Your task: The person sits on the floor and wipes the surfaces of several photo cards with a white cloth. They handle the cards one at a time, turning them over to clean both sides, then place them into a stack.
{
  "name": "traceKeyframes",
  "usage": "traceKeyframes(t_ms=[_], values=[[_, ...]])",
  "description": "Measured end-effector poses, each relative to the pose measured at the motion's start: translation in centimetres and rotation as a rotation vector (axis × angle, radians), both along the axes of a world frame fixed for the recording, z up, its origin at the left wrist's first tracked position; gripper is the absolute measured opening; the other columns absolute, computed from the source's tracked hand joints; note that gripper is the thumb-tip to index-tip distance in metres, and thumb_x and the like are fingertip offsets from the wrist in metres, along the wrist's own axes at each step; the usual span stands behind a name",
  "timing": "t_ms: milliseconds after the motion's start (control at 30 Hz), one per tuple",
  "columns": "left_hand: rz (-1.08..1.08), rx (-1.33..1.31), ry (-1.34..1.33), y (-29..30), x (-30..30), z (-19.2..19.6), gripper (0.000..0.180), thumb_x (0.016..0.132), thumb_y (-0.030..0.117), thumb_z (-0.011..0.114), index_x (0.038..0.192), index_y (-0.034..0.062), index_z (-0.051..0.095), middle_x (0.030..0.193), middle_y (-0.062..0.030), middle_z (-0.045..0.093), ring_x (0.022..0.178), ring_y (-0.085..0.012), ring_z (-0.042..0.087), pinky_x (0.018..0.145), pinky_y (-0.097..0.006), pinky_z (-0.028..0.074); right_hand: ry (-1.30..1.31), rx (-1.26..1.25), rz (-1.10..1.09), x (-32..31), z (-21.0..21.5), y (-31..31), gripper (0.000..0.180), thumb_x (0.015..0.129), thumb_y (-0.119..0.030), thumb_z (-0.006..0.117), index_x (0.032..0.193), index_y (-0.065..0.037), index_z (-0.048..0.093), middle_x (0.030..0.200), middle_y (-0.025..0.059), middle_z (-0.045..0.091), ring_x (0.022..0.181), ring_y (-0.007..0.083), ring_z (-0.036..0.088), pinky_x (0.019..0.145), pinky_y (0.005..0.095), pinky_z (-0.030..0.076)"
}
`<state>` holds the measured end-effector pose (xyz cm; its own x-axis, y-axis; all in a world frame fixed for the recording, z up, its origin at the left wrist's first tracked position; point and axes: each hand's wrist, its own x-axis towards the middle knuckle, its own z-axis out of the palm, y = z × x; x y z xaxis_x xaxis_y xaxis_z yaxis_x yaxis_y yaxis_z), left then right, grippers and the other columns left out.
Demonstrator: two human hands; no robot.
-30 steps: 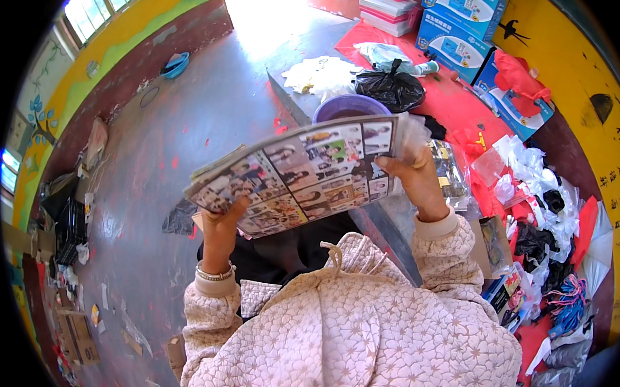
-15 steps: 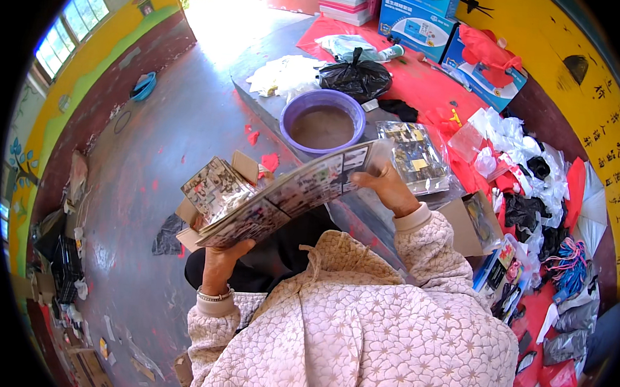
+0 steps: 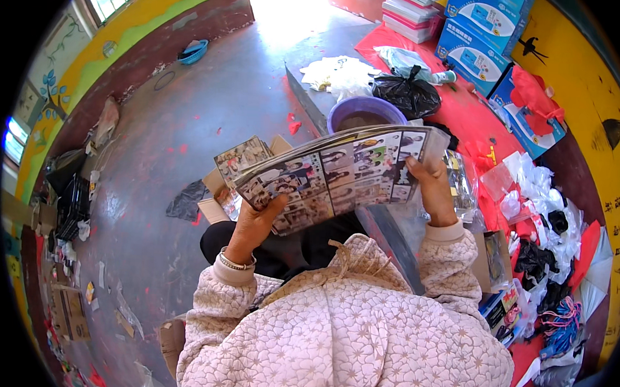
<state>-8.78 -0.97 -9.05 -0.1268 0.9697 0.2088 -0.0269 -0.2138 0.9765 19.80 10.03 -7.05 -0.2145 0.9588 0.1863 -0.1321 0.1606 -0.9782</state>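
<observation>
A thick stack of photo sheets (image 3: 345, 171), printed with rows of small pictures, is tilted up in front of me above my lap. My left hand (image 3: 257, 222) grips its lower left corner, thumb on the printed face. At the right end, my right hand (image 3: 433, 188) holds the edge, thumb in front, where clear plastic sticks out past the sheets. Behind the stack's left end stands an open cardboard box (image 3: 220, 202), partly hidden. Another bundle of picture sheets (image 3: 244, 157) rests at this box.
Beyond the stack is a purple basin (image 3: 335, 116) of murky water, beside a black plastic bag (image 3: 406, 94). To the right, bags and cords clutter a red cloth (image 3: 478, 140). Blue boxes (image 3: 475, 62) stand at the back right. A dark plastic scrap (image 3: 187, 200) lies left on the floor.
The stack has come away from the cardboard box, rightward relative to it, and its printed face now shows more fully. Both hands keep hold of it. The view has shifted left.
</observation>
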Motion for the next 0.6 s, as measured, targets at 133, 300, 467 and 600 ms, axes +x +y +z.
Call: traceKeyframes(t_ms=[133, 300, 467, 600], values=[[-0.056, -0.01, -0.105, -0.4, -0.2, 0.2, 0.022, 0.082, 0.003, 0.055, 0.104, 0.0006, 0.054, 0.097, -0.0003, 0.058, 0.087, -0.0087, 0.051, 0.076, -0.024, 0.042, -0.28, 0.265, 0.027, 0.9, 0.9, -0.1, 0.024, 0.077, -0.018, 0.062, 0.091, 0.002, 0.06, 0.08, 0.0044, 0.063, 0.07, 0.0088, 0.053, 0.067, 0.0254, 0.043], [-0.082, -0.126, -0.165, -1.4, 0.5, 1.3, 0.022, 0.084, 0.005, 0.053, 0.106, 0.0011, 0.052, 0.098, 0.0, 0.057, 0.085, -0.0079, 0.05, 0.073, -0.023, 0.042, -0.286, 0.095, 0.11, 3.5, -0.2, -1.4, 0.019, 0.078, -0.016, 0.061, 0.087, 0.001, 0.06, 0.067, -0.0019, 0.054, 0.062, 0.0066, 0.045, 0.055, 0.025, 0.038], [-0.16, -0.231, -0.118, -3.2, 1.0, 2.0, 0.023, 0.083, 0.007, 0.055, 0.105, 0.0, 0.051, 0.099, -0.0024, 0.057, 0.087, -0.0104, 0.052, 0.076, -0.023, 0.042, 0.013, -0.033, 0.136, 3.6, 0.9, -4.4, 0.023, 0.08, -0.005, 0.056, 0.103, 0.001, 0.055, 0.086, -0.0012, 0.058, 0.076, 0.0068, 0.051, 0.067, 0.0228, 0.042], [-0.29, -0.211, -0.343, -3.8, 0.2, 2.1, 0.032, 0.078, 0.007, 0.06, 0.107, -0.0003, 0.05, 0.1, -0.0068, 0.059, 0.086, -0.0157, 0.057, 0.075, -0.027, 0.045, 0.104, -0.067, 0.201, 4.2, 0.2, -5.2, 0.027, 0.081, -0.005, 0.056, 0.107, 0.001, 0.054, 0.097, 0.0015, 0.059, 0.084, 0.0076, 0.052, 0.075, 0.0228, 0.042]])
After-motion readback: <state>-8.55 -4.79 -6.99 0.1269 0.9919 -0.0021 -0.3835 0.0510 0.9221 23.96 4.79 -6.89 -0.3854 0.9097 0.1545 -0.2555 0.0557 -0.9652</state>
